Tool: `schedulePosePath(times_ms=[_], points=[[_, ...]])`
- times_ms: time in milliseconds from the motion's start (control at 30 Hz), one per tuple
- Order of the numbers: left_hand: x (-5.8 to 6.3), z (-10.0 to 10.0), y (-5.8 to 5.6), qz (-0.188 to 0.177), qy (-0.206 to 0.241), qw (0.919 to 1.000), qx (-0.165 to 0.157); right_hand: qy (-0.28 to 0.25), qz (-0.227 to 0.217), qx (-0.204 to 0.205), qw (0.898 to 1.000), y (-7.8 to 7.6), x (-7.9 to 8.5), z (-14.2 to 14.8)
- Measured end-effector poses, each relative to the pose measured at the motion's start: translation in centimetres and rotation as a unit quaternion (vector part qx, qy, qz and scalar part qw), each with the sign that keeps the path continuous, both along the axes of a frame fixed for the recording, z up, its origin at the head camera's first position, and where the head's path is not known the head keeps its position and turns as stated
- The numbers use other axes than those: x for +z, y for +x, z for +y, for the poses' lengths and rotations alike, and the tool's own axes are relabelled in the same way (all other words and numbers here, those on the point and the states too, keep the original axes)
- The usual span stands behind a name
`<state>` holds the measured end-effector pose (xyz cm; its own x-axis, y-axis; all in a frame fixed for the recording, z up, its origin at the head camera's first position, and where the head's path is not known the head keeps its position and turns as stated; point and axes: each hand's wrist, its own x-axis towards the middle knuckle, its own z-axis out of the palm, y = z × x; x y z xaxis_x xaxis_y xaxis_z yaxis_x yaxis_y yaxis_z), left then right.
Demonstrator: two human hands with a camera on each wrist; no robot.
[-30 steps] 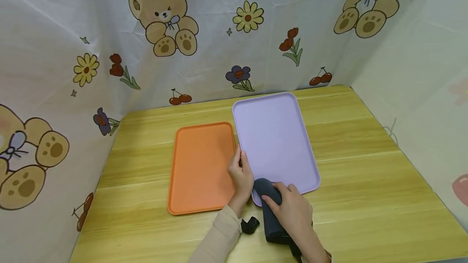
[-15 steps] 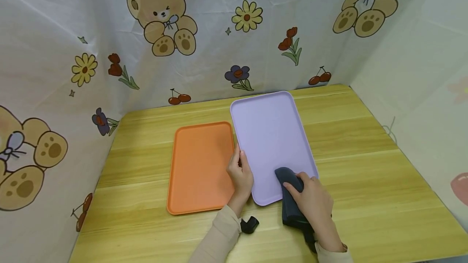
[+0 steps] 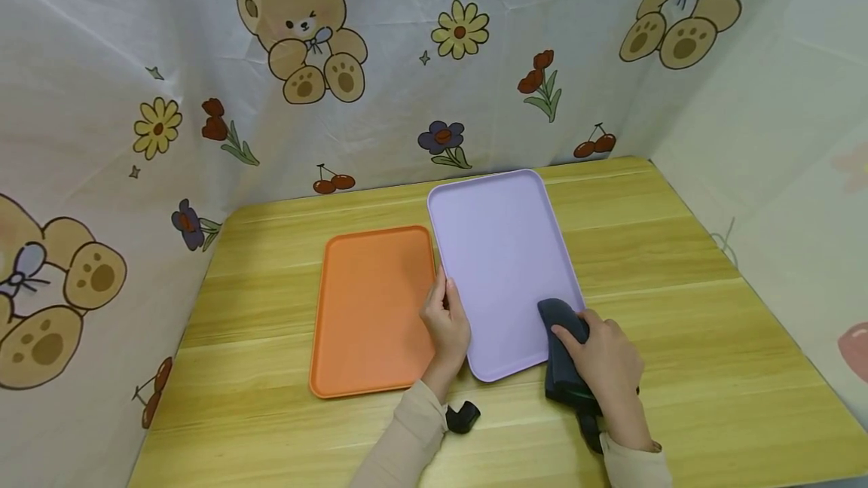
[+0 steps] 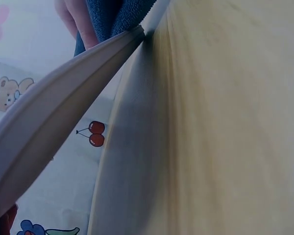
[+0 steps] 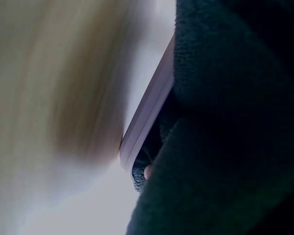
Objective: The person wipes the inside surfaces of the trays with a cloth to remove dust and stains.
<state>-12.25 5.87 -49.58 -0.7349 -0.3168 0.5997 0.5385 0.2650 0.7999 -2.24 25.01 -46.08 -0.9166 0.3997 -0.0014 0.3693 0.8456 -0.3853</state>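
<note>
1. Head view: a white backdrop (image 3: pixel 393 13) printed with bears, flowers and cherries fills the upper frame and both sides.
2. A wood-grain table (image 3: pixel 678 307) spans the centre and the lower frame.
3. A purple tray (image 3: pixel 502 262) lies at the centre, slightly right, its long sides leaning. In the left wrist view it runs from lower left to upper centre, set at an angle to the tabletop, with a gap between them.
4. An orange tray (image 3: pixel 373 315), smaller, sits left of centre, just beside the purple tray's left edge.
5. A dark blue-grey cloth (image 3: pixel 564 367), folded, lies over the purple tray's lower right corner area and extends below its near edge. Both wrist views show a looped, towel-like texture.
6. The right hand (image 3: pixel 608 360), lower right, grips the cloth, thumb on top; its remaining fingers are largely hidden.
7. The left hand (image 3: pixel 447 330), lower centre, holds the purple tray by its left edge, thumb along the rim.
8. A small black object (image 3: pixel 463 418) shows at the lower centre, just beside the left sleeve (image 3: pixel 400 443); its nature cannot be determined.
</note>
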Motion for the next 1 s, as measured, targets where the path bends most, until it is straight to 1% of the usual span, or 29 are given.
schedulePosePath(times_ms=[100,200,267,433,500,567,700,800,933,1000], points=[[0.0,0.1,-0.1,-0.002,0.001,1.0000,-0.001,0.007,0.009,-0.010,1.000,-0.1,0.0,0.2],[0.2,0.1,-0.2,-0.001,-0.002,1.0000,0.002,0.016,0.026,-0.018,0.999,-0.3,0.0,0.2],[0.8,0.1,0.0,0.002,-0.003,1.0000,0.003,0.022,0.040,-0.026,0.999,-0.3,0.0,0.2],[3.3,0.0,1.1,0.019,-0.005,0.9998,-0.003,0.023,0.054,-0.047,0.997,-0.5,0.1,0.8],[3.8,-0.1,1.4,0.021,-0.006,0.9998,-0.004,0.023,0.052,-0.059,0.997,-0.6,0.1,1.3],[3.8,-0.1,1.5,0.016,-0.004,0.9999,-0.004,0.027,0.055,-0.072,0.996,-0.6,0.2,2.0],[1.7,0.1,0.9,-0.002,0.000,1.0000,0.000,0.025,0.042,-0.092,0.995,-0.4,0.6,3.3],[0.2,0.2,0.2,-0.016,-0.001,0.9999,-0.001,0.014,0.030,-0.105,0.994,-0.4,1.1,4.1],[0.2,0.3,-0.1,-0.052,0.001,0.9985,-0.015,0.007,0.051,-0.122,0.991,-0.6,2.0,4.6],[0.2,0.4,-0.3,-0.075,0.005,0.9970,-0.022,0.002,0.077,-0.127,0.989,-0.8,2.3,4.6]])
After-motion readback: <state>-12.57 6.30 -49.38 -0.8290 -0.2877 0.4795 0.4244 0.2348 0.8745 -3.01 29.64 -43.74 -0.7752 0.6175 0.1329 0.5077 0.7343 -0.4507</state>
